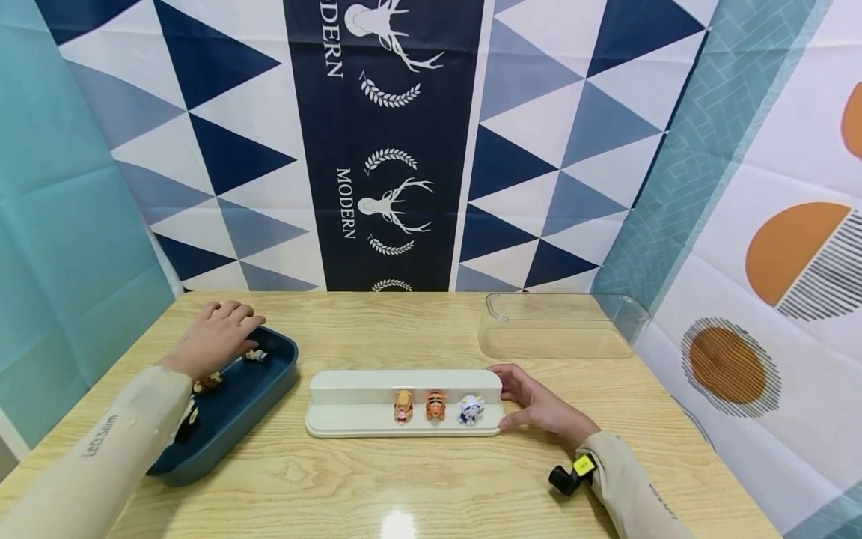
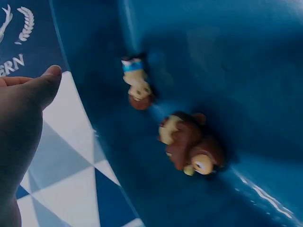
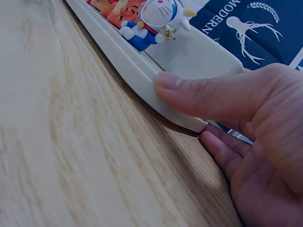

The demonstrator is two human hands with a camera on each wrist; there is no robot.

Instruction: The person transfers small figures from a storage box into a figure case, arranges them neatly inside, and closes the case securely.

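My left hand (image 1: 218,337) is over the far end of a dark blue bin (image 1: 286,370), its fingers loosely extended. Below it in the bin lie a small figurine with brown hair and a blue band (image 2: 137,82) and a brown figurine (image 2: 189,142), both apart from the thumb (image 2: 45,90) in the left wrist view. My right hand (image 1: 539,404) grips the right end of a cream display stand (image 1: 350,415), thumb on its front edge and fingers behind and below. On the stand's right half are a yellow-orange figurine (image 1: 403,406), an orange tiger figurine (image 1: 435,405) and a white-and-blue figurine (image 1: 470,409).
A clear plastic cover (image 1: 559,337) sits at the table's back right. Another dark item (image 1: 187,427) lies in the near part of the bin, partly behind the left sleeve. The wooden table (image 1: 323,494) meets a patterned cloth (image 1: 390,262) at the back.
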